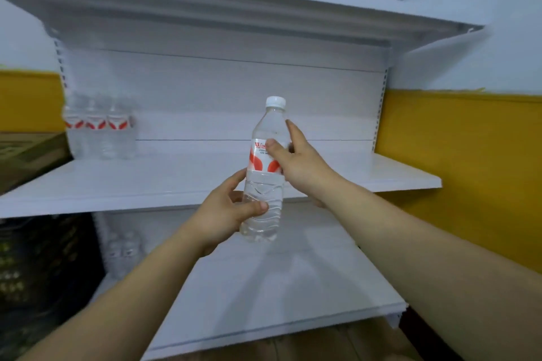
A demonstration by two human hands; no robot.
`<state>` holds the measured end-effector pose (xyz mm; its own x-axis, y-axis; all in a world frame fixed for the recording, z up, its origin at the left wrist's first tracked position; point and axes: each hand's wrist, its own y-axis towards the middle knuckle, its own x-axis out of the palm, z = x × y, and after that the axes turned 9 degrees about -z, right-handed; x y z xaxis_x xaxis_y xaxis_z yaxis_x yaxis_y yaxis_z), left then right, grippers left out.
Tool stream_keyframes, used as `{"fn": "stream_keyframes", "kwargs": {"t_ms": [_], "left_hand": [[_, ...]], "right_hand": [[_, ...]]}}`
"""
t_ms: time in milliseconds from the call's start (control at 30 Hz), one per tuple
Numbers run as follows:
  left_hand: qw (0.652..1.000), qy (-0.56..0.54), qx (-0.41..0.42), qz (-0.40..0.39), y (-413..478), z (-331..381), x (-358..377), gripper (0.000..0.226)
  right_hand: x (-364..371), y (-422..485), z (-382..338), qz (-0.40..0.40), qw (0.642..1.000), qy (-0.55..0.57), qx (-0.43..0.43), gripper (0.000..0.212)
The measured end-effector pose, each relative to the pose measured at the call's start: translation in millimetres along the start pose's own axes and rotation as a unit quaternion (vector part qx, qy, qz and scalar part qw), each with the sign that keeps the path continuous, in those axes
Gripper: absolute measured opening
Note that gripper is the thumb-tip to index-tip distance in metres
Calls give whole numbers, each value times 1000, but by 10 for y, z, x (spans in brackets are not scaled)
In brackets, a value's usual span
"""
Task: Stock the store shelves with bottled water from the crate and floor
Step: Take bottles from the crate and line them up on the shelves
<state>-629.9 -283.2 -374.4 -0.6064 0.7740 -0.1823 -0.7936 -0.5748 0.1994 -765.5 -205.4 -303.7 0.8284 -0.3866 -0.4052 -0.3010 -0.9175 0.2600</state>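
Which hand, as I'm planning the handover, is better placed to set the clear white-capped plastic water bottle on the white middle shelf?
Probably left: the left hand wraps the bottle low down, nearer the clear shelved bottles; the right hand only pinches its label.

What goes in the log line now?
left grip: holds water bottle low; right grip: holds its label; middle shelf: bottles at left
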Motion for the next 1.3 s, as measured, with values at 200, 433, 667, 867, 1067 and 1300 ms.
{"fn": "stream_keyframes", "kwargs": {"t_ms": [200,433,667,867,1067,1300], "left_hand": [[990,45,-33,128,-182,-48,-715,67],[976,82,-65,191,15,-148,-1519,71],[916,282,-234,166,539,-478,-2434,70],[791,472,-371,116,866,-1043,-3052,65],[752,503,-412,108,1180,-1224,-3505,77],[732,536,-411,89,1250,-1387,-3676,78]], "right_hand": [[528,538,-238,-166,986,23,6,59],[1119,1395,-308,-231,972,45,-15,65],[1712,2418,12,-190,980,11,-64,76],[2012,3209,295,-188,979,11,-80,80],[2359,3762,429,-169,980,-1,-109,87],[2544,4175,567,-155,983,-33,-92,92]]}}
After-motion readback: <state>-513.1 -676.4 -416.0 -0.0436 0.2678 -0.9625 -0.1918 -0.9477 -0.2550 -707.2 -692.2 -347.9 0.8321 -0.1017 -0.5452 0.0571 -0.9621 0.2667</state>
